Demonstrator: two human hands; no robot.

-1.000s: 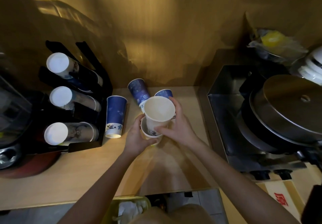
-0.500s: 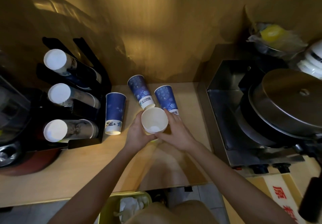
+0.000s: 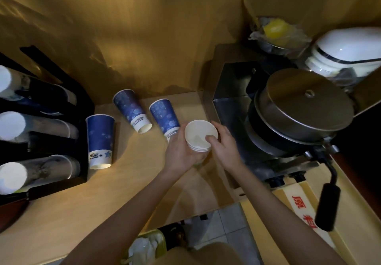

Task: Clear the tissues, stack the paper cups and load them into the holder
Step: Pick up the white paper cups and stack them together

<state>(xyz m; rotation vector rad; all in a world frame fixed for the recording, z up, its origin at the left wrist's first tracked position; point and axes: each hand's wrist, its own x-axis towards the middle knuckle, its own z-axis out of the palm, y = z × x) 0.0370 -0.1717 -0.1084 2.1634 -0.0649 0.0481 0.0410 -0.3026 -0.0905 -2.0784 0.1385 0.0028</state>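
Note:
A stack of nested white paper cups (image 3: 199, 135) sits upright between my hands, open mouth toward me. My left hand (image 3: 181, 153) wraps its left side and bottom. My right hand (image 3: 223, 143) grips the right side, thumb over the rim. Three blue paper cups stand upside down on the wooden counter: one (image 3: 100, 141) beside the holder, one tilted (image 3: 132, 110) farther back, one (image 3: 164, 116) just left of the stack. The black cup holder (image 3: 80, 132) stands at the left with three rows of stacked cups (image 3: 11, 126). White tissues (image 3: 144, 248) lie in a yellow bin below the counter edge.
A steel appliance with a round lidded pan (image 3: 303, 108) and a long black handle (image 3: 326, 207) fills the right side, close to my right hand. White bowls (image 3: 346, 52) and a bagged yellow item (image 3: 276, 29) sit behind it. A wall closes the back.
The upper white cup has gone down into the lower one, forming one stack. My hands and the stack have shifted to the right, uncovering the third blue cup.

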